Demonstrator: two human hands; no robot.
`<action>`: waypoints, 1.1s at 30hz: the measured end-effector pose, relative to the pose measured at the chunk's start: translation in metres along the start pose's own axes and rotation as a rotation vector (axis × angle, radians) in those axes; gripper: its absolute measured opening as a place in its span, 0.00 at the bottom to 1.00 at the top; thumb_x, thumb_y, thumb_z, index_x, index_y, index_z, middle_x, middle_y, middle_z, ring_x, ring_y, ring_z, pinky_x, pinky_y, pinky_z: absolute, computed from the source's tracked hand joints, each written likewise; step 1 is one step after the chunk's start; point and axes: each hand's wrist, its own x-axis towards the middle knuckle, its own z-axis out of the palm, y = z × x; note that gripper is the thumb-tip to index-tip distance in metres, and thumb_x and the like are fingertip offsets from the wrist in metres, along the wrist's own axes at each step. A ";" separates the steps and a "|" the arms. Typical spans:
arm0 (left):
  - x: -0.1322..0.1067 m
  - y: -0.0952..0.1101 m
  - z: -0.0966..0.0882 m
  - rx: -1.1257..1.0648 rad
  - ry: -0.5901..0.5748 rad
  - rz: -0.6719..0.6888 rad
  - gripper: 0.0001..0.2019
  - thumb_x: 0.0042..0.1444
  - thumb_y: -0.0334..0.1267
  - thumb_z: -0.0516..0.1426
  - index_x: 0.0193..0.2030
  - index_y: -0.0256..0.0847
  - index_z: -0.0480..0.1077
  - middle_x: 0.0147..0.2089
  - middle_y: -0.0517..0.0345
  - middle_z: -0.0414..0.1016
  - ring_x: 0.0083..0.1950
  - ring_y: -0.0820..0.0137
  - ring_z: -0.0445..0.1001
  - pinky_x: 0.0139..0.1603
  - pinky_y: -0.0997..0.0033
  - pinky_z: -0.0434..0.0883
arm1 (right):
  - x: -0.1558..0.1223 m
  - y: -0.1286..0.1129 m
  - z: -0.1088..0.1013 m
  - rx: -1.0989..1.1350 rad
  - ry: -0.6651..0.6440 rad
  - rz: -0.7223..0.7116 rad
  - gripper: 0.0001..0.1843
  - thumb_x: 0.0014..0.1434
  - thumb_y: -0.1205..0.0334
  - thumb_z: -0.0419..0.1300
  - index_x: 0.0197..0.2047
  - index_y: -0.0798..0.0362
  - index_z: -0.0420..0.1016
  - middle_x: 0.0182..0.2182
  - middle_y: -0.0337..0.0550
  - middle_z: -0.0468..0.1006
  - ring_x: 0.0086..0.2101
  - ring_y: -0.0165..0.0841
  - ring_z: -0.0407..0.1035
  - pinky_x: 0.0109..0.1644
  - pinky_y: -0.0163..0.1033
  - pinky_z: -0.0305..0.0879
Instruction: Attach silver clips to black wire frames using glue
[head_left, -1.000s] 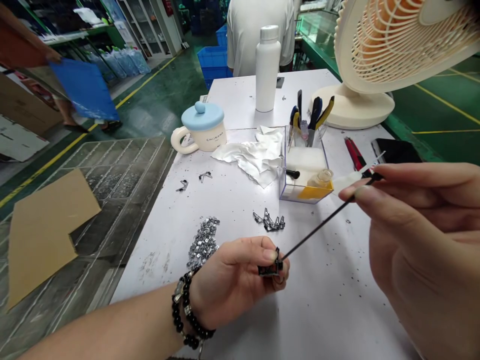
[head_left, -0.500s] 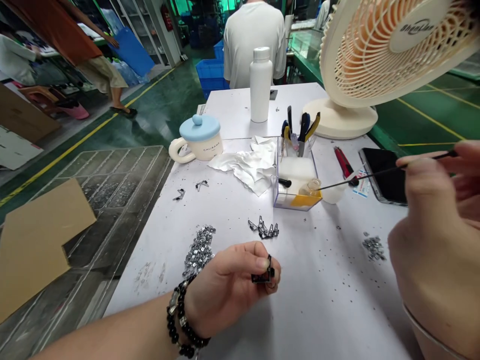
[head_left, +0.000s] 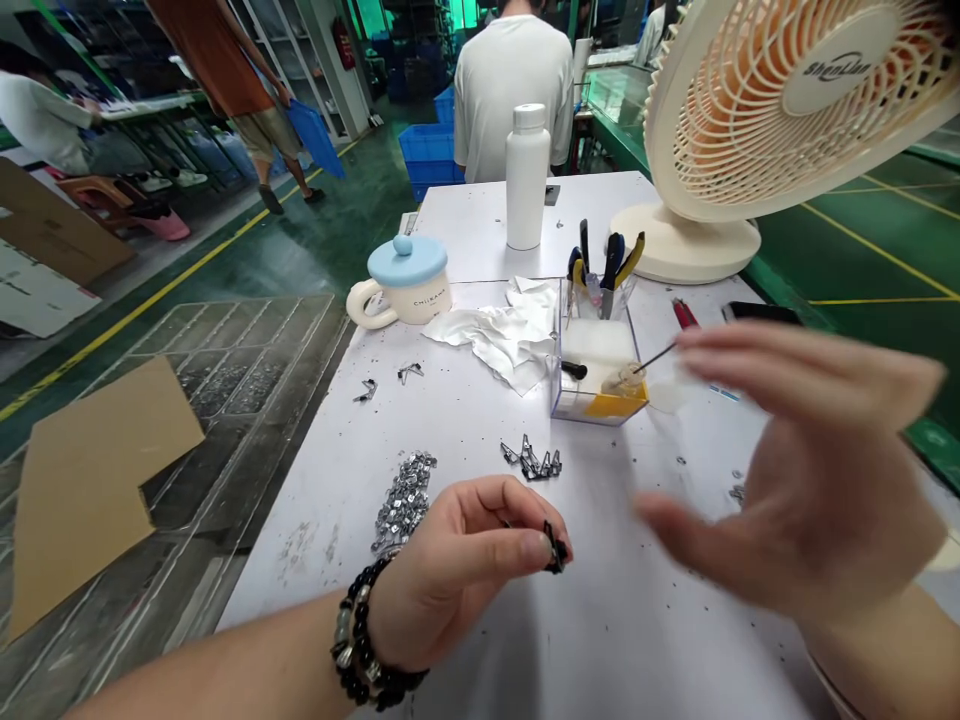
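My left hand (head_left: pixel 476 565) is closed, pinching a small black part (head_left: pixel 556 550) between thumb and fingers above the table. My right hand (head_left: pixel 817 480) is open and blurred by motion, its thumb well apart from its stretched fingers. Just left of its fingertips, a thin dark stick (head_left: pixel 656 357) leans out of a small clear bottle (head_left: pixel 622 380) in the clear plastic box (head_left: pixel 561 408). Beyond my left hand lie several black clip-like parts (head_left: pixel 531 462). A heap of small metal pieces (head_left: pixel 405 500) sits beside my left wrist.
Tools (head_left: pixel 606 262) stand in the box beside crumpled tissue (head_left: pixel 506 330). A lidded mug (head_left: pixel 412 295), a white bottle (head_left: pixel 526 180) and a fan (head_left: pixel 694 245) are behind. My right hand partly hides a phone (head_left: pixel 757 313) and a red cutter (head_left: pixel 684 314). People are beyond the table.
My right hand has let go of the stick, which stays leaning in the small bottle, and has moved left with fingers opened. My left hand has turned the black part. A person behind walked right.
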 end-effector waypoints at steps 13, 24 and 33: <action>-0.001 0.000 0.000 0.097 0.018 0.059 0.02 0.49 0.29 0.64 0.30 0.36 0.75 0.29 0.60 0.75 0.33 0.79 0.73 0.35 0.84 0.70 | -0.005 -0.021 0.017 0.383 -0.132 -0.077 0.09 0.50 0.65 0.65 0.37 0.49 0.75 0.41 0.40 0.75 0.40 0.37 0.63 0.44 0.45 0.58; -0.001 -0.002 -0.001 0.132 0.013 0.076 0.03 0.50 0.27 0.62 0.31 0.36 0.74 0.31 0.59 0.74 0.34 0.79 0.71 0.35 0.84 0.69 | -0.006 -0.022 0.018 0.402 -0.089 -0.081 0.09 0.48 0.66 0.65 0.35 0.51 0.73 0.37 0.40 0.77 0.36 0.36 0.67 0.42 0.45 0.59; -0.001 -0.002 0.000 0.230 0.075 0.100 0.03 0.49 0.29 0.63 0.28 0.37 0.72 0.28 0.60 0.71 0.31 0.77 0.69 0.33 0.80 0.67 | -0.008 -0.021 0.023 0.332 -0.115 -0.109 0.07 0.51 0.64 0.63 0.35 0.49 0.72 0.37 0.37 0.77 0.38 0.36 0.66 0.43 0.45 0.58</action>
